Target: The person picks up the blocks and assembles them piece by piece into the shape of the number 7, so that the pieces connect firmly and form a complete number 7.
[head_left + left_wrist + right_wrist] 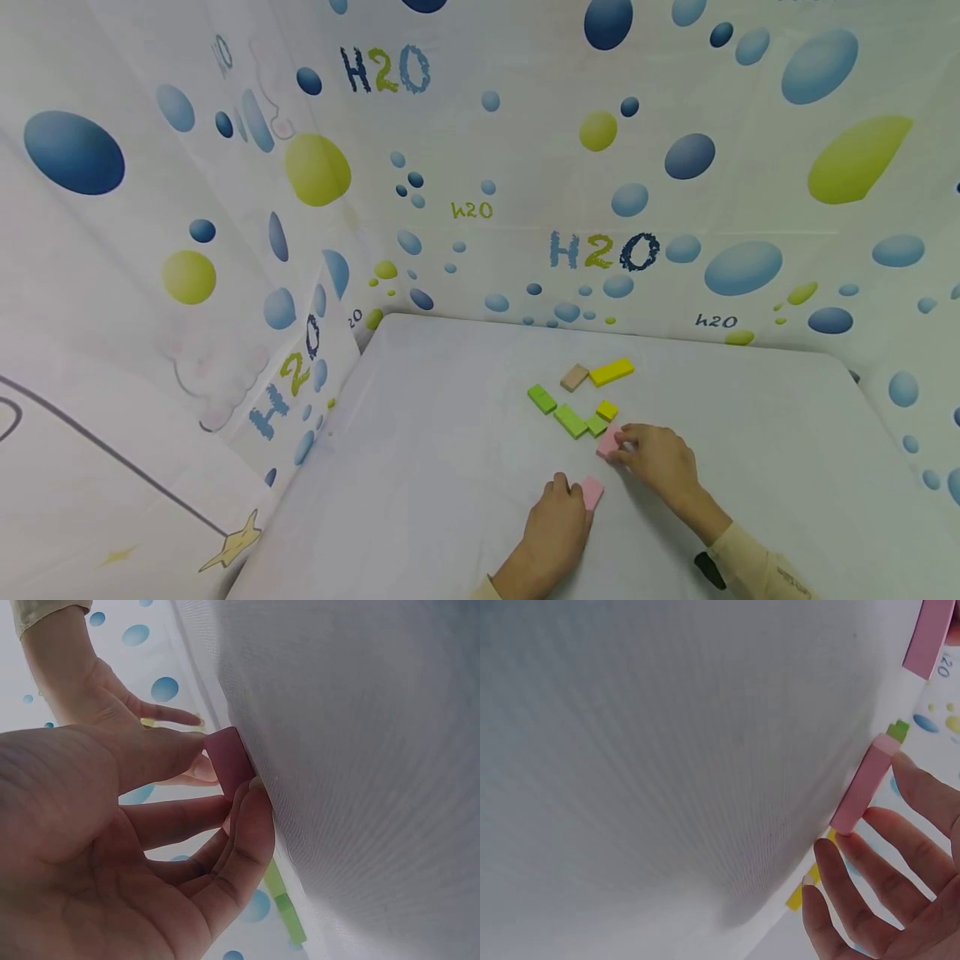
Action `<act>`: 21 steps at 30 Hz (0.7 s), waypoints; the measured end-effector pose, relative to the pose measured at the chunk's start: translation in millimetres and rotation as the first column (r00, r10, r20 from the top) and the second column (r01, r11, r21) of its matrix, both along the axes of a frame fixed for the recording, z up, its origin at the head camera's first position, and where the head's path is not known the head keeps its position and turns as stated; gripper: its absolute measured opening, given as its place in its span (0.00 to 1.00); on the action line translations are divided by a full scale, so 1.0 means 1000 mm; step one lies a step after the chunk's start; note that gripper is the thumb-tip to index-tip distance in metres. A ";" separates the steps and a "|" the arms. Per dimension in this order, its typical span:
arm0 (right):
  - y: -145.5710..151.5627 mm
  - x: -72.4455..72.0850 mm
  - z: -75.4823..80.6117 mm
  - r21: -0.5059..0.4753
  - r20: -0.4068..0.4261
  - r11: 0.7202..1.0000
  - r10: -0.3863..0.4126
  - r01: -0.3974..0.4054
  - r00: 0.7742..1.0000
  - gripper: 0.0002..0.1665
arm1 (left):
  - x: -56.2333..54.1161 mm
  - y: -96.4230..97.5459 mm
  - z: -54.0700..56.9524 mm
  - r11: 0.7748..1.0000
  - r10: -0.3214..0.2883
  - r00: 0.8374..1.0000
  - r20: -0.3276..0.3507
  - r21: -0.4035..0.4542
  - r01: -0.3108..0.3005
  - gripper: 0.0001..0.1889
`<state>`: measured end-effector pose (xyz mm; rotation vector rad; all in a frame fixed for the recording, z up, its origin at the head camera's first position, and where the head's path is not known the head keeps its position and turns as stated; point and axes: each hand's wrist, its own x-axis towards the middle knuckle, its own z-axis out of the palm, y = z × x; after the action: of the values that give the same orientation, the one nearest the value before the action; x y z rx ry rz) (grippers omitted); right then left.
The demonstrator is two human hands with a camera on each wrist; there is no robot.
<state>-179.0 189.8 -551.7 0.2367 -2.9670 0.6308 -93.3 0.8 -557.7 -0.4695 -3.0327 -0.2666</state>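
Note:
My left hand [557,527] pinches a pink block [592,493] on the white table; in the left wrist view, thumb and fingertips meet the sides of this block [229,761]. Farther forward and to the right, my right hand [662,460] grips a second pink block [608,443], its thumb and fingers at the edges of the block [864,784] in the right wrist view. Just beyond that one lie a small green block [597,426] and a small yellow block [607,410], close together. Two longer green blocks [571,421] continue the row leftward.
A tan block [574,377] and a long yellow block [612,372] lie end to end farther back. The white tabletop [420,450] is bounded by a patterned curtain [517,150] at the back and left. Something dark [709,571] sits beside the right sleeve.

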 end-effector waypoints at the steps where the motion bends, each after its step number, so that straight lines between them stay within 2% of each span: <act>1: 0.000 0.001 0.000 -0.002 0.003 1.000 -0.001 0.001 1.000 0.24 | 0.000 0.000 0.000 1.000 0.001 1.000 0.015 0.003 -0.002 0.19; 14: -0.004 0.010 0.005 -0.015 0.031 1.000 0.005 -0.005 1.000 0.26 | -0.002 -0.001 0.000 1.000 0.002 0.998 0.068 0.023 -0.003 0.20; 21: -0.005 0.015 0.007 -0.028 0.025 1.000 0.014 -0.014 1.000 0.26 | -0.001 -0.001 -0.001 1.000 0.006 0.999 0.050 0.030 -0.007 0.20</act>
<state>-163.5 185.1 -544.7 0.2492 -2.9811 0.6815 -93.9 0.2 -558.6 -0.4579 -3.0730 -0.3275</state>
